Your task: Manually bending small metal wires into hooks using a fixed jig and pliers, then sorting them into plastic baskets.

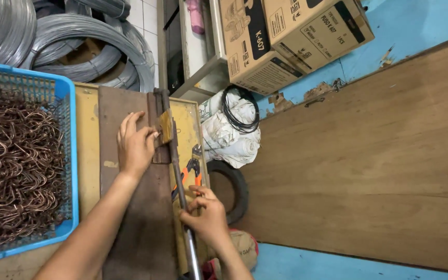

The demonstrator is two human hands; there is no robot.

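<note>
- left hand (pixel 135 146) flat on rusty brown metal plate (pixel 130 218), fingers together, thumb touching small yellowish block (pixel 166 126)
- right hand (pixel 207 217) wrapped tight round smooth steel lever rod (pixel 180 186) along plate edge
- blue mesh basket (pixel 71 135) of bent copper-coloured hooks (pixel 16 166) at left
- orange-handled pliers (pixel 193 168) near rod

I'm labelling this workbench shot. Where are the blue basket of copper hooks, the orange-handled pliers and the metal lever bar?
Blue basket (pixel 71 155): head view, on its right-hand plastic rim.
Orange-handled pliers (pixel 197 173): head view, on an orange handle.
Metal lever bar (pixel 178 179): head view, on the shaft above the right hand (pixel 208 220).
</note>
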